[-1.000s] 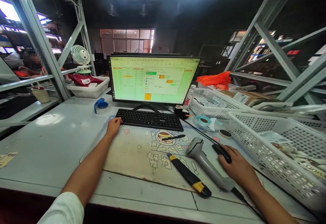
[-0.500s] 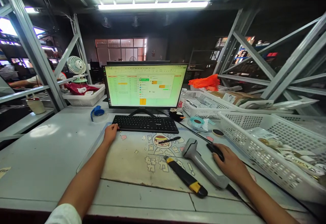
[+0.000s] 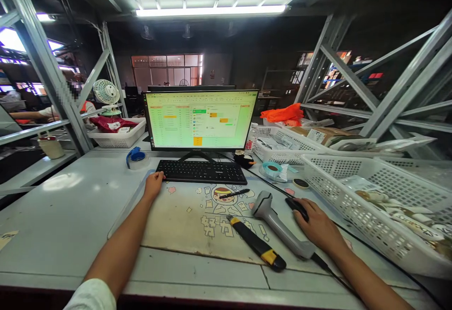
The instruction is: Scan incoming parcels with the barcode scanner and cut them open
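Note:
At the near left corner of the black keyboard, my left hand has its fingers curled in against the edge. My right hand lies over a black computer mouse, fingers wrapped around it. Just left of that hand, a grey barcode scanner rests on the printed desk mat, its cable running toward the front. A black and yellow utility knife lies beside the scanner. Above them a black pen lies across the mat's cartoon. The monitor shows a spreadsheet with a chat window over it.
White plastic baskets with packaged goods line the right side. Rolls of blue tape and pale teal labels sit near the keyboard. A small fan stands back left, and another person's arm shows beyond the metal frame.
The view has shifted very slightly. Both hands keep their places on the keyboard corner and the mouse. At far left, the other person has moved a little.

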Available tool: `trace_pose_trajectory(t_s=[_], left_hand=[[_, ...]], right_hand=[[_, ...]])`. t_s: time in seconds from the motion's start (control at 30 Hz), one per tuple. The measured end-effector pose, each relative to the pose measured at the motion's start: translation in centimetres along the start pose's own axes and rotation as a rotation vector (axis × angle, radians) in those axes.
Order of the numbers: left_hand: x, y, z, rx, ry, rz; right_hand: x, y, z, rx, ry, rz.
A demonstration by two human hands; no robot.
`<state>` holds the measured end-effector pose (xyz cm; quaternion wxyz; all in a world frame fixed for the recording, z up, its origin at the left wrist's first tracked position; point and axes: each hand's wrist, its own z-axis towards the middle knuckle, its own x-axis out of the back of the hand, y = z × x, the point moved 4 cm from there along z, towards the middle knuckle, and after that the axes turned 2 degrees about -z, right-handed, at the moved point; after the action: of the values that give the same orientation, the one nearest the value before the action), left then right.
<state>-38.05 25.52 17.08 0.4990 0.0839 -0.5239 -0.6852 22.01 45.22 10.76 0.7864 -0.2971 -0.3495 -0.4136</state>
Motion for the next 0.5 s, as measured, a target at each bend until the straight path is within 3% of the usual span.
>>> trace_pose_trajectory(t_s=[0.17, 0.33, 0.43, 0.5], left_hand=[[0.5, 1.5, -0.6, -0.017, 0.007, 0.047], [1.8, 7.2, -2.7, -0.181, 0.016, 0.112], [5.5, 11.1, -4.9, -0.318, 0.028, 0.145], [10.3, 12.3, -6.9, -0.366, 0.071, 0.183]], right_hand=[[0.1, -0.3, 0.1, -0.023, -0.040, -0.012], [0.2, -0.9, 0.4, -0.017, -0.035, -0.016], [0.3, -1.1, 0.5, -0.027, -0.048, -0.022], [0.3, -1.2, 0.6, -0.021, -0.051, -0.019]])
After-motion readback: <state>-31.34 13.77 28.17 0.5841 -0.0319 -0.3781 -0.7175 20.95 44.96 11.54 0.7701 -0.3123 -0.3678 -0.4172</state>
